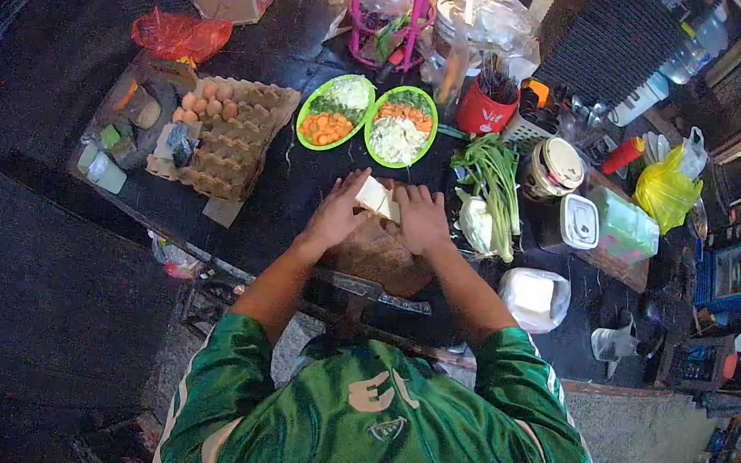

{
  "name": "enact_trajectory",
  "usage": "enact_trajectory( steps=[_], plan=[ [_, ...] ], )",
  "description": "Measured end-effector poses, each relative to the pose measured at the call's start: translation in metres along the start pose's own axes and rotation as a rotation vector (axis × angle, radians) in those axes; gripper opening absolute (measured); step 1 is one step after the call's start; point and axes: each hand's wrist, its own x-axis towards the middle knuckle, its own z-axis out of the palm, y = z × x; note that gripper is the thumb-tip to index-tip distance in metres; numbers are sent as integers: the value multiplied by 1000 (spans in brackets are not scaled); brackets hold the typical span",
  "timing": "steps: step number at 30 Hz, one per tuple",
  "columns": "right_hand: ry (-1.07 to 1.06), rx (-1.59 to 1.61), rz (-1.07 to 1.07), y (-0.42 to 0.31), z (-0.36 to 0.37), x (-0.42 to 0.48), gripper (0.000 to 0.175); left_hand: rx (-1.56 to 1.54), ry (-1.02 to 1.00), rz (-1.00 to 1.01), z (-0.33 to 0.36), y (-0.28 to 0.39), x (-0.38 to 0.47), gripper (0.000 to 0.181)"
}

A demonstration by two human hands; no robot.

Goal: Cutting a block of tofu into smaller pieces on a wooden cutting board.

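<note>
White tofu blocks [379,199], parted by a visible line, rest on a round wooden cutting board [378,257]. My left hand [338,208] lies against their left side and my right hand [422,217] against their right side, so the pieces are held between both hands. A knife [370,290] lies across the near edge of the board, its handle to the right. Beyond the board stand two green oval trays, the left one [335,113] with chopped carrot, greens and white pieces, the right one [402,127] with similar food.
An egg carton [233,138] holding several eggs stands left. Leafy greens [491,184] and a white vegetable lie right of the board, near a bag-lined container [533,300] with a white block. Farther back are a pink rack [386,15] and a red bucket [487,109].
</note>
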Motion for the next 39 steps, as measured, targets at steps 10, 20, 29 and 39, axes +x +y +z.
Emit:
enact_trajectory(
  steps=[10, 20, 29, 39],
  plan=[
    [-34, 113, -63, 14, 7, 2, 80, 12, 69, -1, 8, 8, -4, 84],
    [-87, 113, -196, 39, -3, 23, 81, 148, 223, -113, 32, 23, -4, 81],
    [4, 217, -144, 38, -20, 13, 78, 45, 230, -4, 4, 24, -5, 90],
    [134, 320, 201, -31, 8, 6, 85, 499, -34, 219, 16, 27, 33, 76]
  ],
)
